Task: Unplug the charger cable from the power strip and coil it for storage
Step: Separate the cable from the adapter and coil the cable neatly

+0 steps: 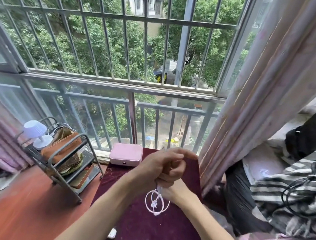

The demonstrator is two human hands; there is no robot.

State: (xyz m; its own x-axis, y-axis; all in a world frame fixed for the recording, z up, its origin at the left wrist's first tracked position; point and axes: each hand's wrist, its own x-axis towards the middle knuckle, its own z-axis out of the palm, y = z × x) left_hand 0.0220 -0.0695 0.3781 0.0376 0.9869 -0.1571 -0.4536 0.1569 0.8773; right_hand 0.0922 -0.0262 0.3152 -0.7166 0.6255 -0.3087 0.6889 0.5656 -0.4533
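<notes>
A thin white charger cable [156, 202] hangs in small loops below my two hands, above the dark red velvet table top [144, 230]. My left hand [157, 165] and my right hand [174, 175] are clasped close together over the table, fingers curled, with the cable's upper end running up into them. Which fingers pinch the cable is hidden between the hands. A small white block [112, 233], possibly the charger plug, lies at the table's near left edge. No power strip is in view.
A pink case [125, 154] sits at the table's far edge. A grey metal rack [68, 162] with a brown bag and a small white lamp [37, 132] stands to the left on the red floor. Curtain [259, 90] and bedding with a black cable lie right. Barred window ahead.
</notes>
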